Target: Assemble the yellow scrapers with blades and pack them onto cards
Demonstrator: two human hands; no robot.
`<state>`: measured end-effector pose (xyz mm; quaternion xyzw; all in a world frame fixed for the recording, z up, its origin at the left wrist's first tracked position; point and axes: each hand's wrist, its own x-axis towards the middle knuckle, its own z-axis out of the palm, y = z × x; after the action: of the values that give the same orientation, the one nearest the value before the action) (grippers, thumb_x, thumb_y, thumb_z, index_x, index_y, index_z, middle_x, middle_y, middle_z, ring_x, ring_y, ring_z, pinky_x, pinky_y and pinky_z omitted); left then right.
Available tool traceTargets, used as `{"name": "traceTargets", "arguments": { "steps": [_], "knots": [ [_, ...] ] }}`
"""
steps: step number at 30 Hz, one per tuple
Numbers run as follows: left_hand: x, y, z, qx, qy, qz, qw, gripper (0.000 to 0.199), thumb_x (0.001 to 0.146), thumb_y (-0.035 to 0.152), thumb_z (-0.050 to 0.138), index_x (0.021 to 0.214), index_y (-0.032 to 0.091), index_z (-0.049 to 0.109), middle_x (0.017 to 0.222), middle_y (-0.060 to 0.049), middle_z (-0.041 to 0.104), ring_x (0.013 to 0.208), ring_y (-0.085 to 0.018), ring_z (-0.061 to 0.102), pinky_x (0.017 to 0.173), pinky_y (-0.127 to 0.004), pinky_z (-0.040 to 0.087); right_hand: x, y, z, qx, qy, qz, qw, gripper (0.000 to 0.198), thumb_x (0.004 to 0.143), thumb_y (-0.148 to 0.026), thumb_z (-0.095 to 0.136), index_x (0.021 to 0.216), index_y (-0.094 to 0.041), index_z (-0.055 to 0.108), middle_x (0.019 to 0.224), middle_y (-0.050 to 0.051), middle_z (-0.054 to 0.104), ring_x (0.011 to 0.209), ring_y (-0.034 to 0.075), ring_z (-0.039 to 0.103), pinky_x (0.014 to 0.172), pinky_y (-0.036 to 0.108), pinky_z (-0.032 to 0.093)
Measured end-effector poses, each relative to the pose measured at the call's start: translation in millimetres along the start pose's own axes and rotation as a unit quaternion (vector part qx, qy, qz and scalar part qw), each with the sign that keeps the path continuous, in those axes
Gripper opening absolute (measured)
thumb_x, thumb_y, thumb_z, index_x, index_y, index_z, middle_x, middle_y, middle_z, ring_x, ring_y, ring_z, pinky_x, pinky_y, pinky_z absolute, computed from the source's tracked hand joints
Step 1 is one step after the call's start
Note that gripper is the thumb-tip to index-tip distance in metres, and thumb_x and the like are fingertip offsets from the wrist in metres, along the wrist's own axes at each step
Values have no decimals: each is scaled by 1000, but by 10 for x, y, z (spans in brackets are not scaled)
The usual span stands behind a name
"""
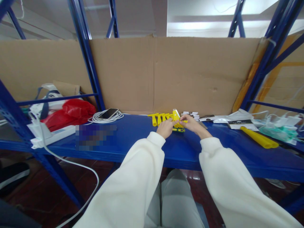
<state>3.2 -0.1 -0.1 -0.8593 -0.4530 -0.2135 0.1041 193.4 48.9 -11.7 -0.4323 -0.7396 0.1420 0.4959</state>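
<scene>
Both of my hands meet over the blue shelf around a yellow scraper-like piece (pixel 176 115) with a pale, shiny upper end. My left hand (pixel 165 127) is closed, its fingertips at the lower left of that piece. From the other side, my right hand (pixel 192 123) pinches at it with thumb and fingers. Parts of the piece are hidden by my fingers. Several yellow T-shaped handles (pixel 154 121) lie in a row just beyond my left hand. Beneath the hands a green and yellow object (pixel 178 129) rests on the shelf; its kind is unclear.
On the left lie a coiled white cable with a phone (pixel 109 113), a red bag (pixel 71 110) and a white power strip (pixel 58 134). Small white-and-dark items (pixel 190 115) sit behind my right hand. Yellow tubes (pixel 258 138) lie right. Cardboard (pixel 180 69) backs the blue shelf (pixel 135 136).
</scene>
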Motion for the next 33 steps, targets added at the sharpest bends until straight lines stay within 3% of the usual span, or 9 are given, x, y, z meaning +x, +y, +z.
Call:
{"name": "traceTargets", "arguments": {
  "steps": [7, 16, 24, 33],
  "knots": [
    [-5, 6, -16, -7, 0, -3, 1000, 52, 96, 12, 40, 140, 33, 59, 120, -10, 64, 105, -22, 63, 90, -36, 52, -54, -43, -10, 117, -47, 81, 989, 39, 63, -47, 77, 75, -24, 48, 66, -5, 57, 61, 13, 54, 60, 29, 47],
    [-11, 0, -27, -4, -2, 11, 1000, 54, 95, 9, 39, 141, 29, 59, 123, -11, 65, 109, -23, 62, 93, -35, 51, -72, -53, 9, 144, -45, 83, 985, 43, 59, -50, 78, 72, -24, 46, 63, -5, 52, 59, 12, 50, 59, 27, 43],
    [-10, -22, -36, 2, 11, 3, 1000, 54, 96, 10, 39, 144, 29, 55, 124, -10, 65, 108, -21, 63, 91, -33, 51, -81, -93, 24, 106, -16, 3, 994, 35, 68, -51, 73, 74, -23, 53, 72, -1, 59, 69, 16, 57, 70, 34, 50],
    [7, -72, 19, 30, 57, -6, 998, 51, 97, 12, 43, 142, 32, 58, 129, -10, 63, 107, -20, 65, 84, -30, 52, -104, -100, 50, 3, 25, -109, 994, 14, 81, -36, 63, 78, -23, 60, 84, 4, 63, 81, 20, 60, 79, 37, 51]
  ]
}}
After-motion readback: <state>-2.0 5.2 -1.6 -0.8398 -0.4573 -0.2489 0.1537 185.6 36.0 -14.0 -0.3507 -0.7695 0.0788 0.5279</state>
